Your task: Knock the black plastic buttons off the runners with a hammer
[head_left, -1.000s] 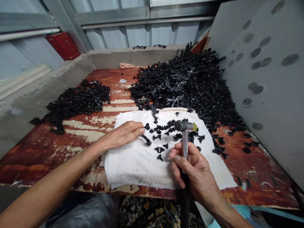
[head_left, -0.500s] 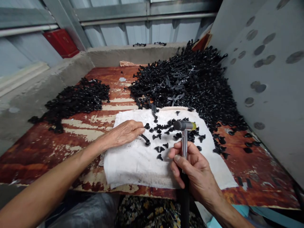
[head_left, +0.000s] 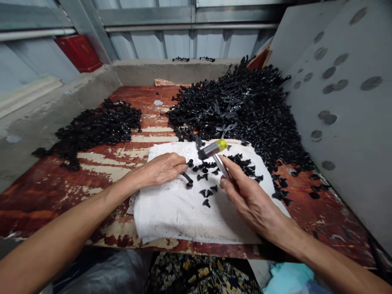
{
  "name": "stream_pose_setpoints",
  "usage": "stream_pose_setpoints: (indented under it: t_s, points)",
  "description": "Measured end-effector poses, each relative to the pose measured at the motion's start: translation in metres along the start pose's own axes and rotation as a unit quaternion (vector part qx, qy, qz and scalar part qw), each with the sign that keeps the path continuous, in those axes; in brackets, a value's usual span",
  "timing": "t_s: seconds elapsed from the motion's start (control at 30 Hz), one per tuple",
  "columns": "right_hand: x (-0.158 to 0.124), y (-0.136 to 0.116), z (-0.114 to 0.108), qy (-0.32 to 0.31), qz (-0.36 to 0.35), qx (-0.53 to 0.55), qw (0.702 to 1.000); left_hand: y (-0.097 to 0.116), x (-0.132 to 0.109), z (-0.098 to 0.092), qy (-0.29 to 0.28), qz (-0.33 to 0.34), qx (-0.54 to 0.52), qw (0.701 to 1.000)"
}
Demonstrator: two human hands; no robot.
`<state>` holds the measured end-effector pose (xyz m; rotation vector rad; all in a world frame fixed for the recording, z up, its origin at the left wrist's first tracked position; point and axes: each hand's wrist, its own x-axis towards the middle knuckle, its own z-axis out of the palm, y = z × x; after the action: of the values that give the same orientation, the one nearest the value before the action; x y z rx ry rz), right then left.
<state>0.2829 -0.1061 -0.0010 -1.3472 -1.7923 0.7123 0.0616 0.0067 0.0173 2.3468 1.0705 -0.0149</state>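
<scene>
My left hand [head_left: 159, 169] lies flat on a white cloth [head_left: 165, 216], its fingertips almost touching a small black plastic piece [head_left: 190, 163]. Several similar pieces are scattered on the cloth, and a longer one [head_left: 186, 179] lies just beyond my fingers. My right hand [head_left: 248, 196] is shut around the metal shaft of a small hammer [head_left: 222, 165]. The hammer's grey head [head_left: 211, 149], with a yellow tip, tilts up and left above the cloth's far edge. The hammer's lower end is hidden by my right hand.
Large heaps of black plastic parts [head_left: 235, 106] lie behind the cloth, with a smaller heap [head_left: 98, 126] at left, on a peeling red-brown board [head_left: 52, 208]. A concrete wall [head_left: 61, 87] runs along the left and back; a grey panel [head_left: 339, 106] stands at right.
My right hand has rolled the hammer over, swinging its head up and left so the yellow tip points up-right. My left hand has barely moved.
</scene>
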Motion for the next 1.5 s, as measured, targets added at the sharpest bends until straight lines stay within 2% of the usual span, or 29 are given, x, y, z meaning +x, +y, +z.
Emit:
stream_pose_setpoints:
  t_s: [0.07,0.13,0.27,0.43,0.6,0.77,0.9,1.03,1.13,1.2,1.27,1.3,1.37,1.43,1.5]
  points:
    - [0.011,0.004,0.001,-0.029,-0.068,-0.072,0.995,0.000,0.000,0.001,0.006,0.002,-0.008,1.000]
    - [0.018,0.004,0.004,-0.039,-0.101,-0.114,0.988,-0.001,0.000,0.003,0.008,0.002,-0.013,1.000]
    - [0.022,0.002,0.010,0.003,-0.133,-0.156,0.979,-0.003,0.000,0.006,0.017,0.012,-0.026,0.999]
    - [0.021,0.004,0.011,-0.075,-0.113,-0.260,0.956,-0.009,0.000,0.009,0.035,0.047,-0.059,0.997]
    - [0.019,-0.002,0.010,-0.005,-0.127,-0.243,0.962,-0.014,0.000,0.011,0.033,0.057,-0.061,0.996]
    - [0.027,-0.001,0.008,-0.078,-0.103,-0.283,0.950,-0.012,-0.002,0.013,0.053,0.065,-0.068,0.994]
    - [0.030,-0.001,0.006,-0.023,-0.126,-0.261,0.957,-0.011,0.000,0.013,0.047,0.050,-0.057,0.996]
    - [0.026,0.000,0.011,-0.084,-0.105,-0.275,0.952,-0.010,0.000,0.014,0.038,0.042,-0.048,0.997]
    - [0.025,0.001,0.013,-0.044,-0.094,-0.281,0.954,-0.009,0.000,0.014,0.045,0.028,-0.044,0.998]
    - [0.027,0.000,0.011,-0.056,-0.079,-0.295,0.951,-0.008,0.000,0.013,0.048,0.032,-0.060,0.996]
    - [0.030,-0.002,0.007,-0.099,-0.087,-0.267,0.955,-0.007,0.000,0.010,0.037,0.027,-0.102,0.994]
    - [0.030,-0.003,0.005,-0.094,-0.097,-0.225,0.965,-0.006,0.000,0.008,0.017,0.007,-0.138,0.990]
    - [0.028,-0.007,0.000,-0.031,-0.076,-0.119,0.990,-0.005,-0.001,0.002,-0.027,-0.062,-0.235,0.970]
    - [0.022,-0.010,-0.004,0.027,0.001,0.020,0.999,-0.003,-0.003,-0.005,-0.053,-0.138,-0.336,0.930]
    - [0.011,-0.010,-0.006,0.055,0.096,0.166,0.980,0.000,-0.006,-0.011,-0.040,-0.182,-0.414,0.891]
